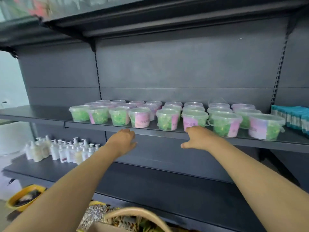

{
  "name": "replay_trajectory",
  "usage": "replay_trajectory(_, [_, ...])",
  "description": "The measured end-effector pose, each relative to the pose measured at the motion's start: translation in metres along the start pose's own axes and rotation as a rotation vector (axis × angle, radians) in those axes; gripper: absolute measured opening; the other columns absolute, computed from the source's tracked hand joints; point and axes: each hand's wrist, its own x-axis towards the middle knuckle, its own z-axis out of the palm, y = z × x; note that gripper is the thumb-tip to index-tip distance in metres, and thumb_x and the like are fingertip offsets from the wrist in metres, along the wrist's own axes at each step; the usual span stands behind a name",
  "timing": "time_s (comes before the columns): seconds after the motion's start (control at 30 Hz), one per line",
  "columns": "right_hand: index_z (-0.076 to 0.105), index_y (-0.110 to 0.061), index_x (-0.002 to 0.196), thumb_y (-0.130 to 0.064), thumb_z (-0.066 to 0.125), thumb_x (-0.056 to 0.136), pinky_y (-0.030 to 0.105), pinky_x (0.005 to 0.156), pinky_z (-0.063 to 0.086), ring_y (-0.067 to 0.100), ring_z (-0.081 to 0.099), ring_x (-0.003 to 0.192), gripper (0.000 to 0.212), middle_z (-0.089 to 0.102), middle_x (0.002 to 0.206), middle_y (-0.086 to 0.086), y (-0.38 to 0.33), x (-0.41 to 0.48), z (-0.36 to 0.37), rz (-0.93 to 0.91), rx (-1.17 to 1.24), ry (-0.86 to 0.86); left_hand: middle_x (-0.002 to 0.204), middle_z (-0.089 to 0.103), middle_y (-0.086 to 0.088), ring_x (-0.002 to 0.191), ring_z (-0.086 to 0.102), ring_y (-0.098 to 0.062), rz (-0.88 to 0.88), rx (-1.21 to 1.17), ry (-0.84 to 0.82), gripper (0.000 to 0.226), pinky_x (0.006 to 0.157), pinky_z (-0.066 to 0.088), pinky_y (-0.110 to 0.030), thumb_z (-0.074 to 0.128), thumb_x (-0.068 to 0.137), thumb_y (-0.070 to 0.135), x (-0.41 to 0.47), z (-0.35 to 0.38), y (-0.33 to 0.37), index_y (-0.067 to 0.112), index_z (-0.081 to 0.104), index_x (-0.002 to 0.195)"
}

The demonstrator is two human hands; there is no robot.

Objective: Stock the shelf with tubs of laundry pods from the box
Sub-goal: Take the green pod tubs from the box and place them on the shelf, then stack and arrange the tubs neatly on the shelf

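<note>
Several clear tubs of green laundry pods with pink labels stand in rows on the dark middle shelf. My left hand reaches up just below the shelf's front edge, under a tub with a pink label, fingers loose and empty. My right hand is held at the shelf edge in front of another tub, thumb spread, holding nothing. At the bottom edge, a corner that may be the box shows.
White pump bottles crowd the lower shelf at left. Teal packages sit at the right end of the middle shelf. A yellow basin lies on the floor at left. A tan basket handle arches at the bottom.
</note>
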Motion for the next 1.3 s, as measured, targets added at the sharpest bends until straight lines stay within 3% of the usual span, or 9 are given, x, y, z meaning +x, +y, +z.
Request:
replay_trajectory(0.17, [0.049, -0.011, 0.094, -0.043, 0.061, 0.083, 0.031, 0.067, 0.041, 0.022, 0.048, 0.086, 0.035, 0.043, 0.077, -0.002, -0.110, 0.006, -0.020, -0.058, -0.056, 0.061, 0.131, 0.047, -0.009, 0.124, 0.042, -0.025, 0.025, 0.030, 0.031, 0.041, 0.101, 0.039, -0.036, 0.046, 0.095, 0.033, -0.043, -0.039, -0.090, 0.010, 0.048, 0.129])
replay_trajectory(0.37, [0.056, -0.008, 0.114, -0.040, 0.059, 0.086, 0.031, 0.072, 0.046, 0.025, 0.056, 0.098, 0.042, 0.060, 0.107, 0.008, -0.213, 0.017, -0.027, -0.098, -0.043, 0.103, 0.127, 0.049, -0.010, 0.121, 0.043, -0.027, -0.010, 0.074, 0.103, 0.039, 0.100, 0.040, -0.040, 0.048, 0.094, 0.030, -0.094, -0.082, -0.178, 0.010, 0.050, 0.128])
replay_trajectory(0.5, [0.057, -0.008, 0.111, -0.040, 0.058, 0.086, 0.032, 0.074, 0.047, 0.025, 0.056, 0.098, 0.041, 0.060, 0.108, 0.008, -0.264, 0.029, -0.032, -0.144, -0.095, 0.091, 0.126, 0.051, -0.010, 0.119, 0.043, -0.028, -0.058, 0.121, 0.139, 0.040, 0.101, 0.040, -0.041, 0.047, 0.093, 0.033, -0.108, -0.097, -0.226, 0.010, 0.051, 0.126])
replay_trajectory(0.6, [0.056, -0.008, 0.113, -0.040, 0.058, 0.087, 0.030, 0.067, 0.043, 0.023, 0.052, 0.088, 0.042, 0.057, 0.100, 0.006, -0.294, 0.044, -0.035, -0.168, -0.104, 0.100, 0.125, 0.051, -0.010, 0.119, 0.043, -0.027, -0.079, 0.124, 0.161, 0.040, 0.101, 0.039, -0.040, 0.046, 0.094, 0.034, -0.110, -0.098, -0.255, 0.010, 0.052, 0.124])
replay_trajectory(0.77, [0.053, -0.011, 0.118, -0.043, 0.058, 0.087, 0.029, 0.061, 0.037, 0.019, 0.046, 0.084, 0.045, 0.054, 0.099, 0.002, -0.326, 0.079, -0.028, -0.181, -0.078, 0.101, 0.129, 0.049, -0.009, 0.122, 0.042, -0.027, -0.082, 0.103, 0.160, 0.040, 0.102, 0.039, -0.038, 0.044, 0.095, 0.034, -0.096, -0.090, -0.292, 0.010, 0.049, 0.127])
replay_trajectory(0.87, [0.053, -0.011, 0.122, -0.044, 0.058, 0.085, 0.032, 0.079, 0.047, 0.022, 0.054, 0.101, 0.049, 0.058, 0.119, 0.005, -0.340, 0.114, -0.017, -0.186, -0.060, 0.103, 0.128, 0.049, -0.010, 0.121, 0.042, -0.027, -0.074, 0.105, 0.161, 0.041, 0.101, 0.040, -0.038, 0.044, 0.095, 0.034, -0.073, -0.077, -0.322, 0.011, 0.048, 0.128])
replay_trajectory(0.93, [0.055, -0.012, 0.120, -0.044, 0.059, 0.084, 0.036, 0.088, 0.049, 0.024, 0.055, 0.107, 0.048, 0.059, 0.119, 0.005, -0.346, 0.141, -0.011, -0.170, -0.045, 0.121, 0.129, 0.049, -0.010, 0.122, 0.041, -0.027, -0.067, 0.109, 0.158, 0.041, 0.101, 0.040, -0.038, 0.044, 0.095, 0.033, -0.052, -0.070, -0.341, 0.011, 0.047, 0.130])
replay_trajectory(1.1, [0.060, -0.016, 0.103, -0.044, 0.061, 0.079, 0.040, 0.081, 0.050, 0.022, 0.057, 0.091, 0.037, 0.062, 0.100, 0.003, -0.350, 0.216, -0.001, -0.174, 0.035, 0.177, 0.125, 0.050, -0.010, 0.120, 0.042, -0.027, -0.061, 0.107, 0.094, 0.037, 0.099, 0.041, -0.038, 0.043, 0.095, 0.031, 0.018, -0.050, -0.388, 0.009, 0.051, 0.124])
replay_trajectory(1.3, [0.054, -0.017, 0.086, -0.039, 0.062, 0.083, 0.034, 0.074, 0.044, 0.023, 0.052, 0.089, 0.024, 0.058, 0.094, 0.004, -0.349, 0.280, 0.012, -0.093, 0.097, 0.205, 0.126, 0.052, -0.011, 0.120, 0.043, -0.026, -0.017, 0.020, 0.121, 0.038, 0.100, 0.034, -0.030, 0.039, 0.098, 0.030, 0.090, -0.027, -0.420, 0.006, 0.053, 0.124])
